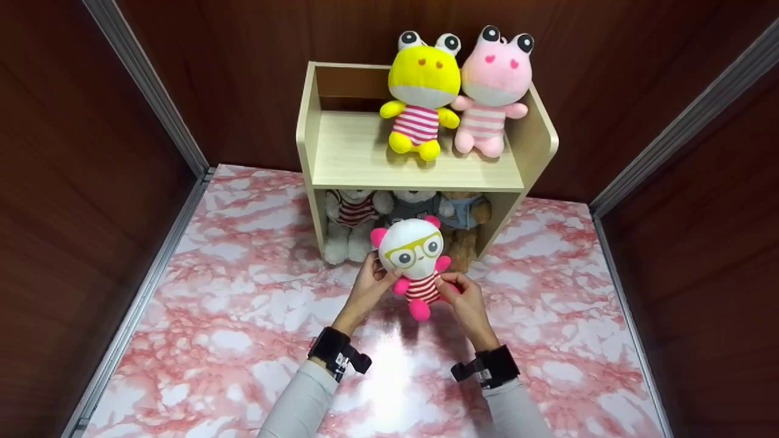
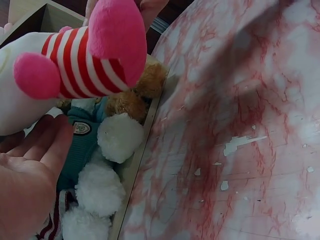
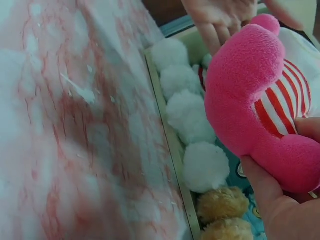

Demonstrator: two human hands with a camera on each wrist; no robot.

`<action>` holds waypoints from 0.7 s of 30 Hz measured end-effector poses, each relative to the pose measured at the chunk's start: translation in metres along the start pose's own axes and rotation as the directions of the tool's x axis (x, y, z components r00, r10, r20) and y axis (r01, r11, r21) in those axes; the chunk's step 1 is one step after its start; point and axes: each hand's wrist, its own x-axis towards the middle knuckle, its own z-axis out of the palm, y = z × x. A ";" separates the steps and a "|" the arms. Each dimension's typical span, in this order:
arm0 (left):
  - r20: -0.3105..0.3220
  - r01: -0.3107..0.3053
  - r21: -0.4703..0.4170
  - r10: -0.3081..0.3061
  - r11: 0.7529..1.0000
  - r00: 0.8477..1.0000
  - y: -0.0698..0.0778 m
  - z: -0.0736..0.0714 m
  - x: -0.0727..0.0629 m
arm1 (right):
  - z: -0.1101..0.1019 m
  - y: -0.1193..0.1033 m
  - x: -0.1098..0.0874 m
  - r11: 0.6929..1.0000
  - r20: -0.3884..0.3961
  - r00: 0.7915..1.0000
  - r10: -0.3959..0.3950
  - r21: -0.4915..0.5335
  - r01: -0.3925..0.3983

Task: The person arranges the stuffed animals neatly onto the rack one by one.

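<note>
A plush panda (image 1: 414,252) with pink ears and limbs, printed glasses and a red-striped body tilts in front of the shelf. My left hand (image 1: 372,283) cups the side of its head, thumb in front and fingers behind. In the left wrist view the fingers of that hand (image 2: 35,165) lie beside the white head. My right hand (image 1: 465,298) grips the striped body near a leg, as the thumb and fingers (image 3: 265,185) in the right wrist view also show.
A pale wooden shelf (image 1: 341,146) stands at the back. On top sit a yellow plush frog (image 1: 424,79) and a pink plush frog (image 1: 496,73). Several plush bears (image 1: 350,225) fill the lower compartment. Brown panels (image 1: 73,182) flank the marbled pink surface (image 1: 231,292).
</note>
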 end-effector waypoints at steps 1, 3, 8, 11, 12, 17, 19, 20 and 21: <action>-0.005 -0.004 0.005 0.004 1.000 1.000 0.000 0.000 0.000 | 0.001 0.000 0.000 1.000 0.002 1.000 -0.002 0.006 0.002; -0.014 -0.005 0.010 0.005 1.000 1.000 0.001 0.001 0.001 | 0.004 0.000 -0.001 1.000 0.007 1.000 -0.001 0.010 0.000; -0.034 -0.018 0.006 0.018 1.000 0.999 0.000 0.003 0.003 | 0.010 0.002 -0.001 1.000 0.018 1.000 0.010 -0.018 -0.010; -0.050 -0.035 0.007 0.036 0.999 0.998 0.000 0.004 0.004 | 0.014 0.003 -0.001 0.998 0.028 0.999 0.018 -0.054 -0.017; -0.057 -0.042 0.006 0.043 0.999 0.997 0.001 0.005 0.004 | 0.015 0.004 -0.002 0.998 0.033 0.999 0.023 -0.062 -0.021; -0.102 -0.074 0.026 0.076 0.997 0.992 0.002 0.006 0.004 | 0.018 0.003 -0.003 0.996 0.084 0.996 0.036 -0.080 -0.029; -0.123 -0.083 0.047 0.088 0.995 0.989 0.002 0.006 0.003 | 0.018 0.003 -0.004 0.994 0.105 0.994 0.018 -0.105 -0.007; -0.132 -0.084 0.059 0.091 0.995 0.987 -0.001 0.005 0.004 | 0.018 0.003 -0.004 0.993 0.113 0.994 0.009 -0.116 0.004; -0.141 -0.084 0.071 0.093 0.994 0.986 -0.004 0.003 0.005 | 0.016 0.003 -0.005 0.992 0.119 0.993 -0.001 -0.122 0.016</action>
